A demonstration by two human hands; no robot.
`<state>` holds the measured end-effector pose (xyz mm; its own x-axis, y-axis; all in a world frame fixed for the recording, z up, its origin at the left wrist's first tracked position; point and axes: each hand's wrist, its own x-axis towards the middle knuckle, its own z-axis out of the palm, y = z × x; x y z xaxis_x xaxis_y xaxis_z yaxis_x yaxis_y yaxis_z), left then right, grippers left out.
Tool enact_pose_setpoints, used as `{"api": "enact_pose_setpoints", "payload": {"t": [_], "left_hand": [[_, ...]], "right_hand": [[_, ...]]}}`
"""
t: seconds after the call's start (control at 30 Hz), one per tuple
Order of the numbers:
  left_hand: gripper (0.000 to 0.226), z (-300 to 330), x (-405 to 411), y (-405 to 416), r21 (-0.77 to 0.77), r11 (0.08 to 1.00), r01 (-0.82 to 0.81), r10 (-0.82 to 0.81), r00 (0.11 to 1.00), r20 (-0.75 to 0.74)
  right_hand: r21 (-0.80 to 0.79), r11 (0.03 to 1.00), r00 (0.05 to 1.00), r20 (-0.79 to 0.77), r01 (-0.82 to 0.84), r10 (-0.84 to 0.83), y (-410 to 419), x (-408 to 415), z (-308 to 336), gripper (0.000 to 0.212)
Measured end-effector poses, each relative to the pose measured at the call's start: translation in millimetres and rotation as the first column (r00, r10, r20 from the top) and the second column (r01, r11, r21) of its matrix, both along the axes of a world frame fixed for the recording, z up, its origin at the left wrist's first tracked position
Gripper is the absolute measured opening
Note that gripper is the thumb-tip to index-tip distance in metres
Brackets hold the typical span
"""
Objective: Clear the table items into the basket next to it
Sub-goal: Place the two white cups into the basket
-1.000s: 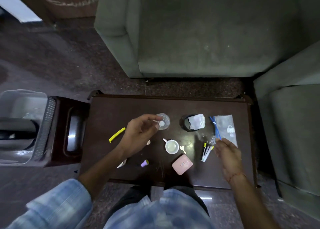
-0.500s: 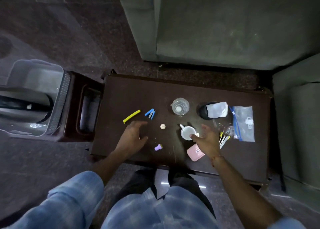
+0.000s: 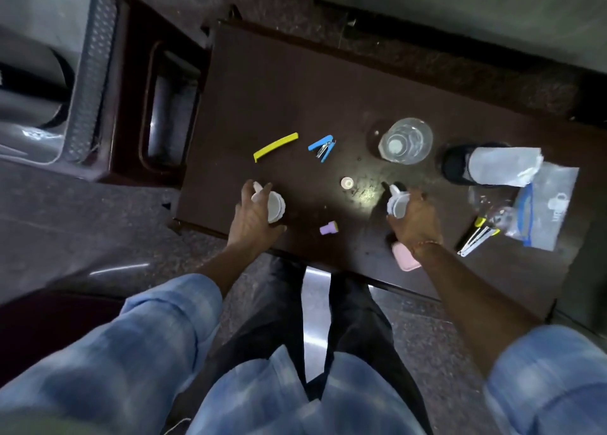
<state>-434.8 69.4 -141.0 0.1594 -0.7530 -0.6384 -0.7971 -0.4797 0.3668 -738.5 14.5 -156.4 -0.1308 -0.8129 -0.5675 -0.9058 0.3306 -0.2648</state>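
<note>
On the dark wooden table (image 3: 279, 83), my left hand (image 3: 253, 219) grips a small white round cup-like piece (image 3: 275, 206) near the front left edge. My right hand (image 3: 415, 226) closes around a small white handled cup (image 3: 395, 204) at the middle front. Between them lie a purple cap (image 3: 328, 228) and a pale round cap (image 3: 347, 182). Farther back are a yellow strip (image 3: 276, 146), a blue stapler (image 3: 322, 147) and a clear glass (image 3: 405, 140). The grey plastic basket (image 3: 88, 73) stands off the table's left end.
A pink case (image 3: 405, 259) sits at the front edge under my right wrist. At the right are a black cup (image 3: 455, 166) with crumpled paper (image 3: 504, 165), a zip bag (image 3: 547, 211) and pens (image 3: 476, 237). A dark stool (image 3: 131, 112) carries the basket. A grey sofa runs behind the table.
The view has come closer and tilted down. My left hand closed on the small white piece at the front left; my right hand moved onto the white cup and gripped it.
</note>
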Motion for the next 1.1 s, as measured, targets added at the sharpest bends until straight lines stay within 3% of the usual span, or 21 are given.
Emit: {"api": "enact_pose_setpoints", "payload": {"t": [0.33, 0.6, 0.8, 0.87, 0.97, 1.1], "left_hand": [[0.066, 6, 9, 0, -0.004, 0.997, 0.071, -0.071, 0.997, -0.008], [0.064, 100, 53, -8, -0.125, 0.98, 0.156, -0.158, 0.987, -0.007], [0.06, 174, 96, -20, -0.226, 0.926, 0.302, -0.303, 0.952, 0.031], [0.055, 196, 107, -24, -0.24, 0.909, 0.34, -0.341, 0.939, 0.041], [0.053, 225, 122, -25, -0.265, 0.876, 0.402, -0.4, 0.914, 0.065], [0.051, 261, 146, -22, -0.303, 0.818, 0.489, -0.468, 0.872, 0.144]], "right_hand": [[-0.105, 0.994, 0.999, 0.035, 0.035, -0.032, 7, 17, 50, 0.052], [-0.132, 0.991, 0.992, 0.128, 0.037, -0.02, 21, 63, 137, 0.062], [-0.16, 0.987, 0.99, 0.144, 0.03, -0.006, 16, 103, 196, 0.045], [-0.193, 0.981, 0.982, 0.187, -0.003, 0.04, 9, 115, 211, 0.037], [-0.121, 0.982, 0.971, 0.173, -0.147, 0.167, -6, 135, 227, 0.05], [-0.289, 0.935, 0.959, 0.13, -0.206, 0.252, -20, 173, 252, 0.035]]}}
